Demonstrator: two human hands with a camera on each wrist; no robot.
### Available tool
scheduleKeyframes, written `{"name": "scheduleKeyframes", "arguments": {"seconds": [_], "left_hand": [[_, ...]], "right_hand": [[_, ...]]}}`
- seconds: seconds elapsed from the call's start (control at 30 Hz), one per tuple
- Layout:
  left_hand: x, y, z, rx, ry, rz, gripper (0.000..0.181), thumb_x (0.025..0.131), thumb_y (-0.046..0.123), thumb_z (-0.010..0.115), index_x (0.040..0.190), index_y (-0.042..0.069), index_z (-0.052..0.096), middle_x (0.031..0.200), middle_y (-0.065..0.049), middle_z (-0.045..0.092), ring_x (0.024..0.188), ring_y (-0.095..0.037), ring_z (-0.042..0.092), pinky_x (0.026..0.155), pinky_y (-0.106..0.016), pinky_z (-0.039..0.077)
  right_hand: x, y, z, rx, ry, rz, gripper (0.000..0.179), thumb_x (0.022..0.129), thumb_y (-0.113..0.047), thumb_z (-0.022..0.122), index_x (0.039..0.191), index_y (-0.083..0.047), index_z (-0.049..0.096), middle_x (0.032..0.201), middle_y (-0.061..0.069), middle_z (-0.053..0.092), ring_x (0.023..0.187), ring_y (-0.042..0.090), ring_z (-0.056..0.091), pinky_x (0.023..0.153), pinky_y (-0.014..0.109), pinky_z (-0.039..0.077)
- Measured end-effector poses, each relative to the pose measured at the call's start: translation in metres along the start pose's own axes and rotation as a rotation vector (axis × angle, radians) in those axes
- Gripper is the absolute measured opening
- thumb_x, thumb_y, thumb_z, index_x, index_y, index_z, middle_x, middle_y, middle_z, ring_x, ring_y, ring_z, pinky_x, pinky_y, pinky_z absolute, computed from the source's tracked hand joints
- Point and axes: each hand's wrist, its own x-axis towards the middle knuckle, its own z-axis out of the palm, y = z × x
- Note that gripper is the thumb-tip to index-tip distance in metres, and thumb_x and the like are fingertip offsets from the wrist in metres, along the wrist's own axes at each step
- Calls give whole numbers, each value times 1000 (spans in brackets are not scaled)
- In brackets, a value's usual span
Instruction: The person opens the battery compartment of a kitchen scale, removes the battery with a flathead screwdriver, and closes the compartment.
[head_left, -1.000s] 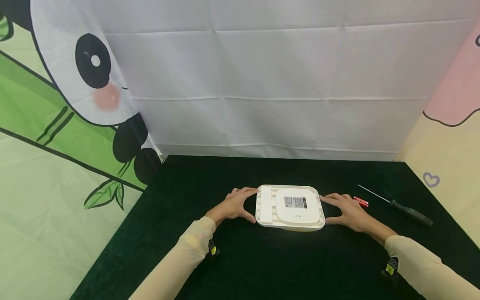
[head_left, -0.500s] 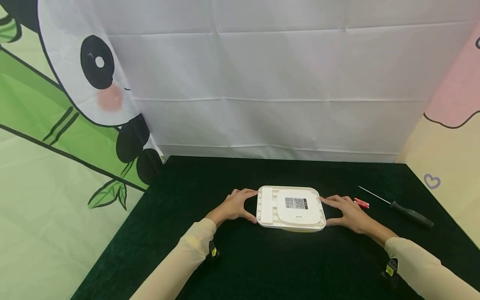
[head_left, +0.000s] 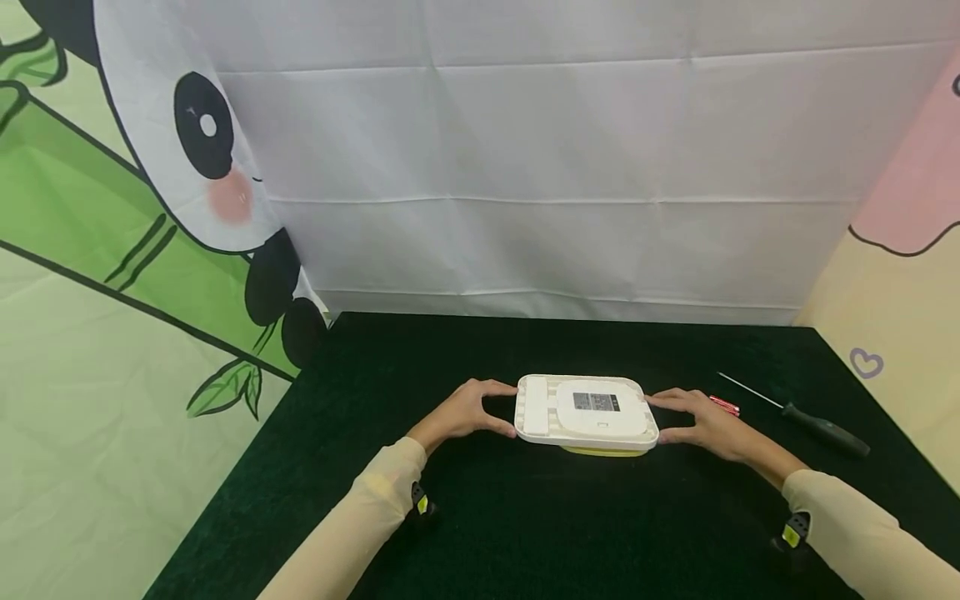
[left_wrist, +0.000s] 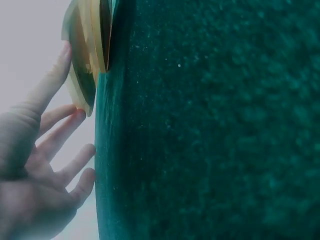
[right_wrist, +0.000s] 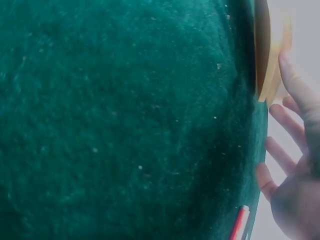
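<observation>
A white, rounded rectangular plastic base point(head_left: 536, 408) with a printed label on it is held at the middle of the table. My left hand point(head_left: 465, 412) grips its left end between thumb and fingers. At the opposite end, the right hand point(head_left: 708, 425) grips the edge the same way. A yellowish part point(head_left: 603, 452) shows beneath the near side. In the left wrist view the base point(left_wrist: 80, 75) is tilted, with a gap between it and the layers point(left_wrist: 100, 45) lower down, close over the cloth. The right wrist view shows the right thumb on the outer edge.
A screwdriver point(head_left: 828, 433) with a dark handle lies to the right, its shaft pointing up and left. Small red-and-white cylinders point(head_left: 726, 406) lie beside the right hand, partly hidden by it. Dark green cloth point(head_left: 570, 533) covers the table, and a white curtain point(head_left: 555, 242) hangs behind.
The white base has tilted up at its near side and shifted slightly right, so more of the yellowish part shows beneath. Both hands have kept their hold. The right hand now covers more of the red cylinders.
</observation>
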Motion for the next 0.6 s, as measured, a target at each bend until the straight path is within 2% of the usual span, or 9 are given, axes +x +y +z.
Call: {"name": "scheduleKeyframes", "arguments": {"seconds": [0.23, 0.43, 0.6], "left_hand": [[-2, 1, 1, -68, 2, -20, 63, 76, 40, 83, 132, 21, 62, 142, -5, 56, 137, -30, 44, 111, -54, 34], [-1, 3, 1, -82, 12, -57, 56, 77, 46, 80, 127, 24, 67, 141, -7, 57, 134, -30, 48, 108, -53, 39], [-1, 5, -1, -95, -5, -65, 49, 81, 48, 76, 124, 26, 68, 137, -7, 59, 126, -27, 54, 103, -50, 43]], "right_hand": [[0, 6, -2, 64, -3, -7, 55, 90, -35, 69, 138, -11, 57, 141, 20, 51, 127, 45, 41, 95, 68, 35], [3, 16, 1, 163, -15, -77, 51, 94, -27, 66, 139, -7, 54, 141, 24, 51, 128, 51, 44, 95, 69, 39], [3, 22, 2, 196, -16, -51, 47, 96, -28, 63, 137, -8, 56, 141, 22, 53, 129, 48, 45, 96, 66, 40]]}}
